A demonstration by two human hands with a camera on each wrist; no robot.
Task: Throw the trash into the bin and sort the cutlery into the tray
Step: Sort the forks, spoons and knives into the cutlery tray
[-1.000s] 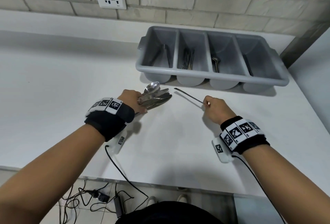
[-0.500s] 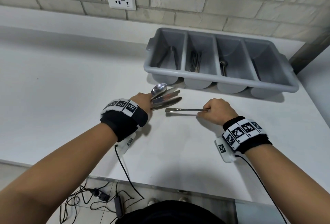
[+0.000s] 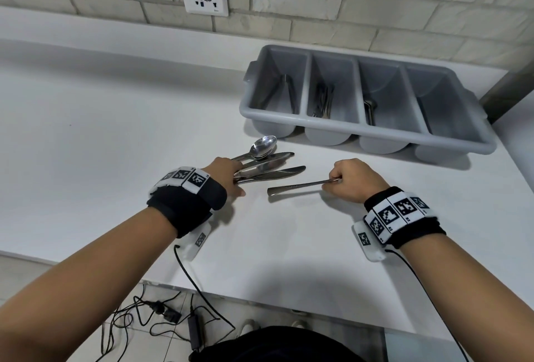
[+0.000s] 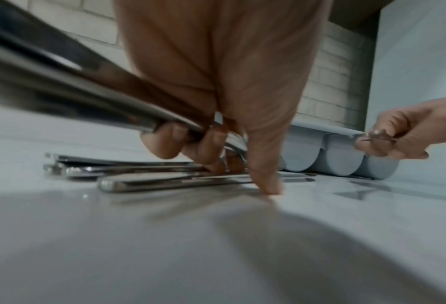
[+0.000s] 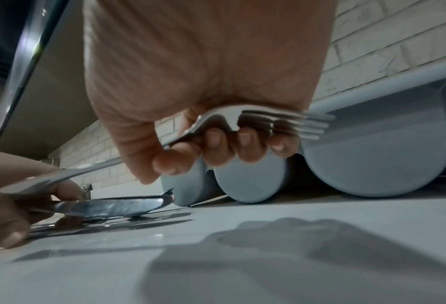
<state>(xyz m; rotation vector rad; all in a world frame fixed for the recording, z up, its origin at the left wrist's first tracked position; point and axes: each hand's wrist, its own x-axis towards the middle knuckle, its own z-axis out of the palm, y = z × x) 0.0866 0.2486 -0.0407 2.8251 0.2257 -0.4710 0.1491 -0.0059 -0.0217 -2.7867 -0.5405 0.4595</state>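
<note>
1. Two hands work low over the white countertop (image 3: 86,136): the right hand (image 3: 351,184) grips a shiny steel fork (image 3: 297,187) by its tines, curled fingers (image 5: 242,148) around them.
2. Its handle points left, lying roughly level.
3. The left hand (image 3: 228,172) holds a bundle of steel knives and a spoon (image 3: 267,163), tips pointing right.
4. Just beyond stands the grey four-compartment plastic tray (image 3: 367,130), bare counter between.

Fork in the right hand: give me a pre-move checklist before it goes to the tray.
1. Right hand grips the fork: ok.
2. Fork clear of the counter: ok, handle hangs above it.
3. Fork apart from the bundle of cutlery: ok.
4. Left hand holds the bundle: ok.
5. Tray unobstructed: ok.
6. Fork compartment identified: cannot tell; the contents are too dim to sort.
</note>
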